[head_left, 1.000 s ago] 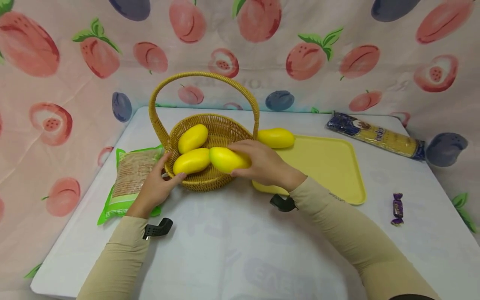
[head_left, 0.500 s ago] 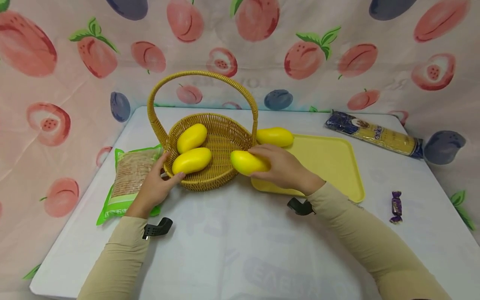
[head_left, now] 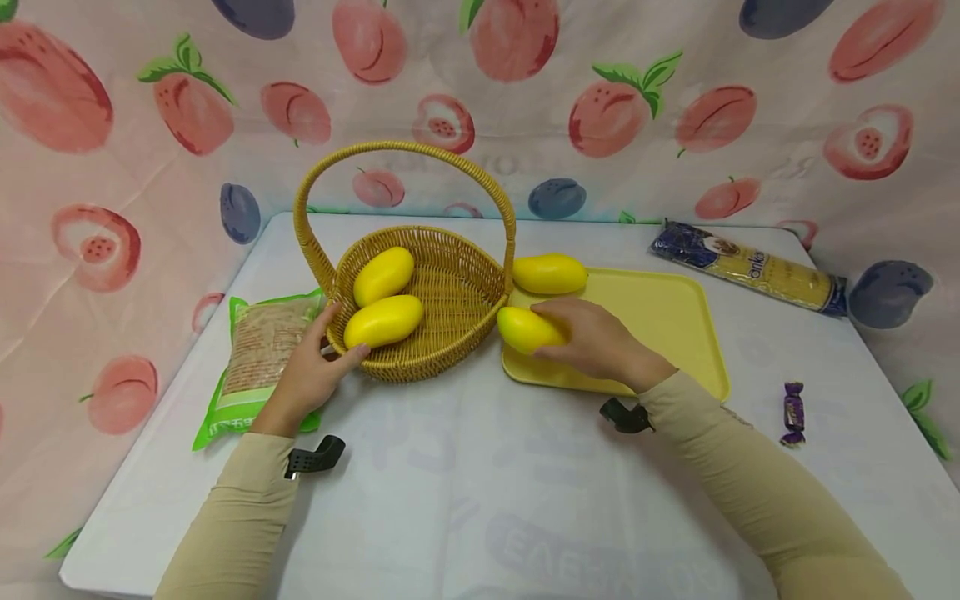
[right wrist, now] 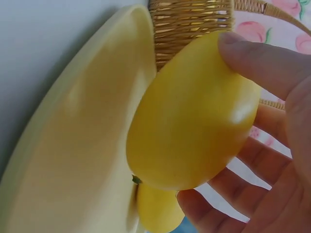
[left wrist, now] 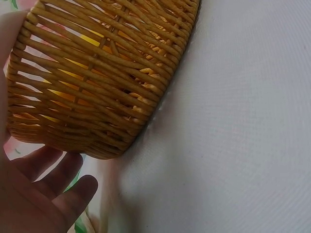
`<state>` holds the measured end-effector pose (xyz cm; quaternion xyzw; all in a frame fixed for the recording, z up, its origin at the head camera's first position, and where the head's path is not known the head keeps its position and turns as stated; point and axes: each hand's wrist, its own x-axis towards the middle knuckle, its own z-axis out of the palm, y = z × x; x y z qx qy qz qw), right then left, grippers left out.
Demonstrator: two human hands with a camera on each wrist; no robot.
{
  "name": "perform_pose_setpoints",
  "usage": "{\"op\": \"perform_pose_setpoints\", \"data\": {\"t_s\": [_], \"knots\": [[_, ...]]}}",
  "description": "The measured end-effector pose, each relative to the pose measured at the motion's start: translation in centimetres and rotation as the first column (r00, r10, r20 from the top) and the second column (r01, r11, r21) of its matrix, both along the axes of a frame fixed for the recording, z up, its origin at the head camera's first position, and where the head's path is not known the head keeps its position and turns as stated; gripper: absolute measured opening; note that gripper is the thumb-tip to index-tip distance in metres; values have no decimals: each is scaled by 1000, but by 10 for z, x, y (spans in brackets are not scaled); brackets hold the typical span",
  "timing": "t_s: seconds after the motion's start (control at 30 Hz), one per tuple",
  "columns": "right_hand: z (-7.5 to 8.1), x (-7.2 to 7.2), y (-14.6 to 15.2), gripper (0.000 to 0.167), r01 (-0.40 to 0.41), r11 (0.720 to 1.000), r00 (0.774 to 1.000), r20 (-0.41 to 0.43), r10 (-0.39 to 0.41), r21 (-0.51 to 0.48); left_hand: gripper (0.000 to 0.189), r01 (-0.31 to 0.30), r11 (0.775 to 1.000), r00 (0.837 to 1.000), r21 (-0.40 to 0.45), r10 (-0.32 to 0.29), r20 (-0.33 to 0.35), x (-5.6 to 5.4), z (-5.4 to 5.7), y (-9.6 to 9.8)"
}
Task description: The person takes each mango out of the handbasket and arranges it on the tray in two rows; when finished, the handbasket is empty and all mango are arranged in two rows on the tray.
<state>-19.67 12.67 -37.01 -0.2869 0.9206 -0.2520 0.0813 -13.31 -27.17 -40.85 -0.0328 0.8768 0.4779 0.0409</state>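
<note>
My right hand [head_left: 596,340] holds a yellow mango [head_left: 529,331] between thumb and fingers, over the left end of a pale yellow tray [head_left: 660,333]. In the right wrist view the held mango [right wrist: 194,116] hides part of the wicker basket [right wrist: 189,24]. My left hand [head_left: 317,372] grips the near left rim of the wicker basket [head_left: 420,367], thumb over the edge and fingers outside. Inside the basket, on its left side, lie two mangoes, one behind [head_left: 384,277] and one in front [head_left: 385,322]. Another mango [head_left: 551,274] lies at the tray's far left corner.
A green-edged bag of brownish food [head_left: 266,350] lies left of the basket, partly behind my left forearm. Spaghetti in a blue and clear packet [head_left: 750,268] lies at the back right. A purple-wrapped candy [head_left: 793,414] sits nearer on the right. The basket's tall handle [head_left: 405,147] arches above it.
My right hand has carried the mango rightward out of the basket and over the tray. My left hand has stayed on the basket rim.
</note>
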Motion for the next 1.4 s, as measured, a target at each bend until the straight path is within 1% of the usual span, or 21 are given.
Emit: {"op": "perform_pose_setpoints", "data": {"t_s": [0.1,0.43,0.7,1.07,1.4], "knots": [[-3,0,5,68,9,1000,1000,23,-9,27,93,-3,1000,1000,2,3,5,0,0,0],[-8,2,10,67,20,998,998,61,-23,59,92,-8,1000,1000,-10,8,-1,0,-1,-1],[-16,0,12,64,-25,998,999,24,24,57,92,-11,1000,1000,-19,11,2,0,0,0],[-18,4,11,55,-89,996,996,-16,89,20,92,-7,1000,1000,-11,7,0,0,-1,0],[-17,9,7,52,-103,994,995,-14,103,35,90,-3,1000,1000,-21,3,-17,0,-2,-1]]}}
